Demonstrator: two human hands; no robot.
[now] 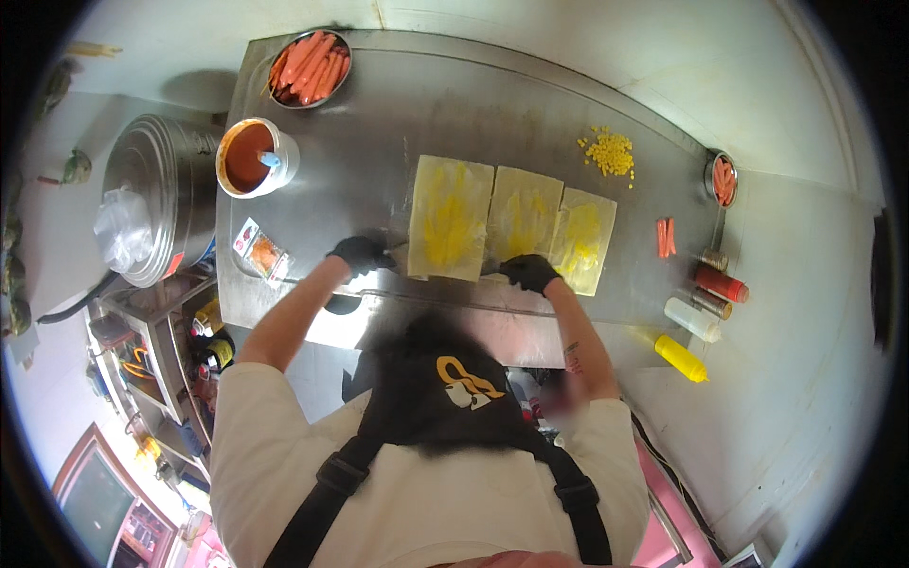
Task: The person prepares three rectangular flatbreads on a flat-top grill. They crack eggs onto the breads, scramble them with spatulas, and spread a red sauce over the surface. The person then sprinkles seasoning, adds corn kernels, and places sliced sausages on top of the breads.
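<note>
Three thin, pale dough sheets smeared with yellow lie side by side on a steel griddle: a left sheet (449,220), a middle sheet (524,213) and a right sheet (588,241). My left hand (358,255), black-gloved, is closed just left of the left sheet's lower edge. It grips what looks like a flat scraper (400,257) pointing at that sheet. Also gloved in black, my right hand (529,272) is over the lower edge of the middle sheet. A similar flat tool, mostly hidden, seems to extend from it towards the left sheet's lower right corner.
Sausages fill a round bowl (310,69) at the back left, near a white tub of red sauce (248,160) and a packet (261,250). Corn kernels (611,152), two sausage sticks (666,237) and several bottles (692,319) are to the right. A large steel pot (160,206) stands left.
</note>
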